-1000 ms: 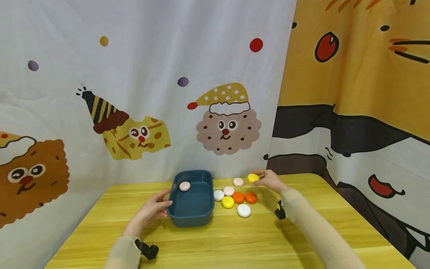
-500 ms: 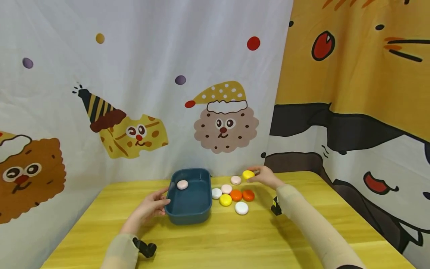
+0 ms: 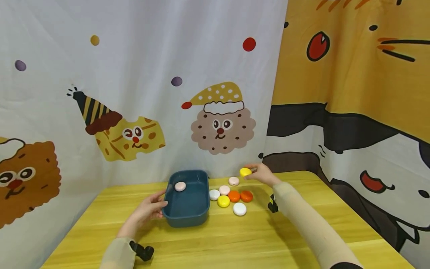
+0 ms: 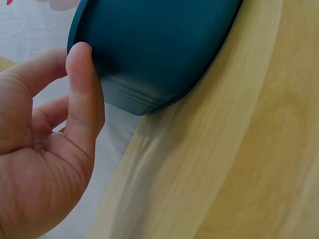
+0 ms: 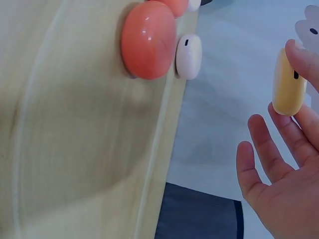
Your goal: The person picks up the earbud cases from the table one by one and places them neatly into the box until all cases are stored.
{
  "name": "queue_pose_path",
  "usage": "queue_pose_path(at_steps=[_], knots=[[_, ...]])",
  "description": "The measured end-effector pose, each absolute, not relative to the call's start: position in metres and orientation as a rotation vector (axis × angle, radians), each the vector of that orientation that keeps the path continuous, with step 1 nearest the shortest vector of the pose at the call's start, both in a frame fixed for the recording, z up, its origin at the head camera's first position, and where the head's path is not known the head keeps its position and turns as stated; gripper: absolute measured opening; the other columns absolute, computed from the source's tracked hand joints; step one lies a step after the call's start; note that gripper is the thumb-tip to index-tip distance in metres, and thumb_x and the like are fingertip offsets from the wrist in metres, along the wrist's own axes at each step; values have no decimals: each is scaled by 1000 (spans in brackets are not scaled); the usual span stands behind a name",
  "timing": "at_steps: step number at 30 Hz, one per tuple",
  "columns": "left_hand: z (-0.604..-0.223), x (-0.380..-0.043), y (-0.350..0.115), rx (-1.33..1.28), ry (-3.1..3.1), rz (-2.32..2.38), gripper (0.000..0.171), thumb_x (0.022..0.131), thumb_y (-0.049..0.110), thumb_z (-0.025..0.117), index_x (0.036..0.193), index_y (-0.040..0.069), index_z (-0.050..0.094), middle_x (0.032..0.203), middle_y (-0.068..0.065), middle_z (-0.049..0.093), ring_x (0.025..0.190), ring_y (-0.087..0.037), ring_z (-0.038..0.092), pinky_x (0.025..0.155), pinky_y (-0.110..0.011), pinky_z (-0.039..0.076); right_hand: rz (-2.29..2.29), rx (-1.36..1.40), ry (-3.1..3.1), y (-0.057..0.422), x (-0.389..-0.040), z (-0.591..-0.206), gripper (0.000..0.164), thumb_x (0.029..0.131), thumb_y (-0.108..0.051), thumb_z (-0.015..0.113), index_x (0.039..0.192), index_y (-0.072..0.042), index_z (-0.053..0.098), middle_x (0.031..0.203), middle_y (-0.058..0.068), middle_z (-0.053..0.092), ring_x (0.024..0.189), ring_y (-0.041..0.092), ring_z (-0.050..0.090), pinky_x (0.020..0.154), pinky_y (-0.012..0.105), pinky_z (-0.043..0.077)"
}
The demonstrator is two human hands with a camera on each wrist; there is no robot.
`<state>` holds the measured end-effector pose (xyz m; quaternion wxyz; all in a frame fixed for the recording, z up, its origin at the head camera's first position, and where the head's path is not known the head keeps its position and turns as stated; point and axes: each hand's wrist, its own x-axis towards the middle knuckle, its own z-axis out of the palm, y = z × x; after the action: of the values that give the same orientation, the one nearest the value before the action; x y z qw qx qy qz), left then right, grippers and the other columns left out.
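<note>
In the head view my left hand (image 3: 147, 210) holds the left wall of a dark blue rectangular container (image 3: 188, 207). The left wrist view shows its thumb (image 4: 80, 64) over the container's rim, other fingers behind. One pale pink disc (image 3: 180, 186) lies inside, toward the far left. Above the table's back part, my right hand (image 3: 263, 175) pinches a glossy yellow disc (image 3: 245, 172) between thumb and fingers. A dark slot shows on that disc's side in the right wrist view, where the ring and little fingers stand away from it.
Right of the container lie several rounded discs: white (image 3: 239, 209), yellow (image 3: 223, 201), orange (image 3: 246, 196), pale pink (image 3: 233, 181) and bluish white (image 3: 214, 194). The wooden table (image 3: 201, 246) ends against a printed curtain (image 3: 141, 74) at the back.
My right hand has lifted the yellow disc a little and moved it slightly left, nearer the rear pink disc. My left hand stays on the container. The head view has shifted slightly.
</note>
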<state>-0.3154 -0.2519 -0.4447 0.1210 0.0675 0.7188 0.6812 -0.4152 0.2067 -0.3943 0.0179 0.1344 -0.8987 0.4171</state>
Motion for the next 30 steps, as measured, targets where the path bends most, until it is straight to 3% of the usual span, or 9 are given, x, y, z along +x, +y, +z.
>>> queue_pose_path(at_steps=[9,30], knots=[[-441,-318,-253,186,2117,1997,66,97,6,58,154,4,23,99,-10,46,56,-10,54,56,-24,55,1315,457,-2785,197,-417,-382,54,79,-18,79,129,-4,62,127,17,58,101,30,60,81,39,53],[-443,-313,-254,186,2094,1999,69,96,8,59,154,3,21,99,-9,45,55,-11,54,57,-24,55,1351,503,-2773,186,-420,-369,52,80,-14,78,129,-3,62,127,16,59,95,26,62,78,35,54]])
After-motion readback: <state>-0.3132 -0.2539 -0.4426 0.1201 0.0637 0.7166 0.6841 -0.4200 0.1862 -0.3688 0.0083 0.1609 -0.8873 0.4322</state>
